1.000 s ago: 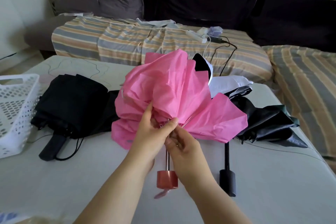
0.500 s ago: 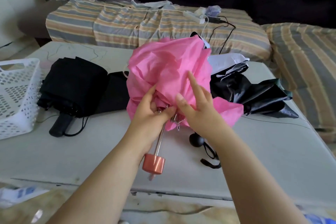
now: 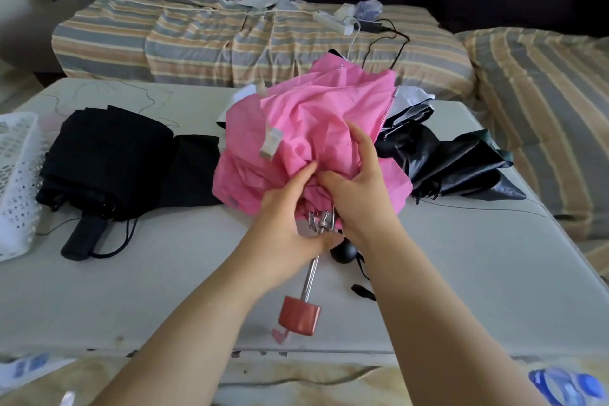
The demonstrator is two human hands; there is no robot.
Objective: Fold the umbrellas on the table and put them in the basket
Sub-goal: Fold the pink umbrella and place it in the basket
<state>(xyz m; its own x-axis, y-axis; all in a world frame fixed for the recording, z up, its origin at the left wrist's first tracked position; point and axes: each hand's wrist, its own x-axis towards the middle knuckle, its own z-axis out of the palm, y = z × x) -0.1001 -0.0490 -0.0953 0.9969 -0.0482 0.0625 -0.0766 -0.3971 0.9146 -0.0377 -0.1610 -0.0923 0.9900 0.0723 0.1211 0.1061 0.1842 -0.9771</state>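
We see pink umbrella [image 3: 309,128] held above table [image 3: 461,273] centre, canopy bunched. Left hand [image 3: 280,224] grips canopy base by shaft; right hand [image 3: 359,194] curled round fabric on right side. Folded black umbrella [image 3: 108,158] lies left, just beside white basket [image 3: 16,181] at left edge. Another black umbrella [image 3: 451,165] crumpled right.

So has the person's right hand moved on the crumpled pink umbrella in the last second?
Yes. The right hand has climbed from the metal shaft up onto the pink umbrella fabric, away from the reddish handle.
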